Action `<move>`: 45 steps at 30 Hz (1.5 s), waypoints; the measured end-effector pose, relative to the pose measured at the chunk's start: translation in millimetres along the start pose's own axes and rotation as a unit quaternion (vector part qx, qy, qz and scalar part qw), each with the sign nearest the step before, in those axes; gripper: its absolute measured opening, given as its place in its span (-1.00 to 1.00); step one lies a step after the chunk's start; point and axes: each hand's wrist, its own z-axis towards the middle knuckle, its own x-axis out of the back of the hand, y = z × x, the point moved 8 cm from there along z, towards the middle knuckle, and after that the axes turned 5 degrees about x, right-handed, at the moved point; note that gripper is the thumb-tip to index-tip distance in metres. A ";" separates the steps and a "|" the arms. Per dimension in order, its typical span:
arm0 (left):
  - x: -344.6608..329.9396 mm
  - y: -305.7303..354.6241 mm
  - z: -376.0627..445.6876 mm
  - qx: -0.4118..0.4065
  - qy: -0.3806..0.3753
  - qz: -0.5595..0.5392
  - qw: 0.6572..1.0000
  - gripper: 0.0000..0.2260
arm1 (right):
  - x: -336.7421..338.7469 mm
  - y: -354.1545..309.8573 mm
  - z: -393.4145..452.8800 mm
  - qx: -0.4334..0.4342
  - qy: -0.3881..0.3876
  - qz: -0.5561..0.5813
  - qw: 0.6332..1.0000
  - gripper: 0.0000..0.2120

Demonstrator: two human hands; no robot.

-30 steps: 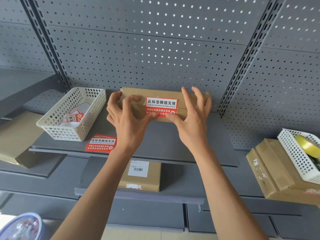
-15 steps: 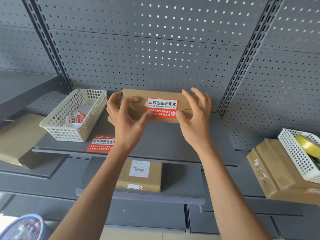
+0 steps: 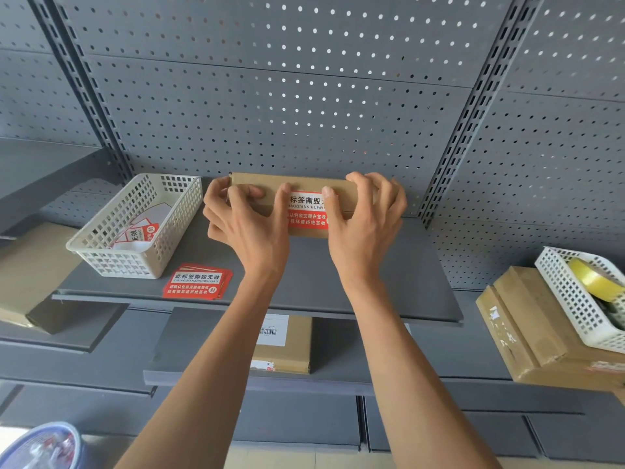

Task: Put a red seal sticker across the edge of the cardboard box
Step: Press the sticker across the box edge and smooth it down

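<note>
The cardboard box [image 3: 294, 184] sits at twelve o'clock on the shelf [image 3: 389, 282]; our left hand [image 3: 243, 225] and right hand [image 3: 365, 225] clasp its ends, thumbs pinning the red seal sticker [image 3: 307, 211]. We should rub outward from the fold, pressing evenly so no corner lifts.

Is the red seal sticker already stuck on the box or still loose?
Stuck on. The red seal sticker lies flat across the cardboard box edge, with the left hand and right hand pressing beside it.
</note>
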 end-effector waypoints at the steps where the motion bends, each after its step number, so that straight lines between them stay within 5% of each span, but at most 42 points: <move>1: 0.4 -0.6 0.2 0.000 0.000 -0.002 1.000 -0.64 | 0.1 1.2 0.4 -0.001 0.003 0.007 1.000 -0.69; 13: 2.0 -2.6 5.6 0.000 -0.011 -0.009 1.000 -0.72 | -0.6 8.5 6.6 -0.035 0.006 0.090 0.995 -0.84; 24: 7.1 -7.5 6.0 -0.055 -0.102 -0.018 0.993 -0.72 | -7.0 14.0 2.4 0.037 -0.113 0.101 0.988 -0.62; 45: 12.1 -15.4 1.4 -0.121 -0.190 0.031 0.974 -0.37 | -7.4 17.5 -7.6 0.046 -0.277 0.101 0.954 -0.17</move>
